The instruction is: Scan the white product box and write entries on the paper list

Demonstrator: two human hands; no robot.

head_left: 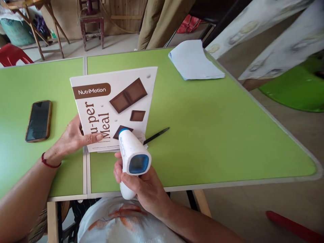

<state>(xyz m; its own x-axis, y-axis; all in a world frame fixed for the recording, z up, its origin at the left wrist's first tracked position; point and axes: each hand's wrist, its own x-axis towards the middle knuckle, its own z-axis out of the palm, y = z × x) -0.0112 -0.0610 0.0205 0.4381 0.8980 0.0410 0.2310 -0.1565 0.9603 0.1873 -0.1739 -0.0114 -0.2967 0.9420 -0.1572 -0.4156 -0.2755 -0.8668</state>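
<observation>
Right hand (pixel 148 187): fingers wrapped round the handle of a white thermometer gun (pixel 130 150), on the near side of the NutriMotion box, nose toward its front. Can't tell if nose touches box. Screen (pixel 138 164) looks dark, no reading I can make out.

Left hand (pixel 73 136) has the NutriMotion box (pixel 116 108) by its left edge: thumb flat across the front, fingers hidden behind, so can't tell how far they curl. Box is tilted up over the green table (pixel 215 135), front toward me.

Progress, my judgement: box held up, gun in hand and lined up. Whether a reading is taken, can't say. Neither item is put down yet.

Black pen (pixel 157 135) lies just right of the box, unheld. Phone (pixel 38 120) left of it. Folded papers (pixel 196 60) beyond its far right corner. Dark red stool (pixel 91 21) well behind it.
</observation>
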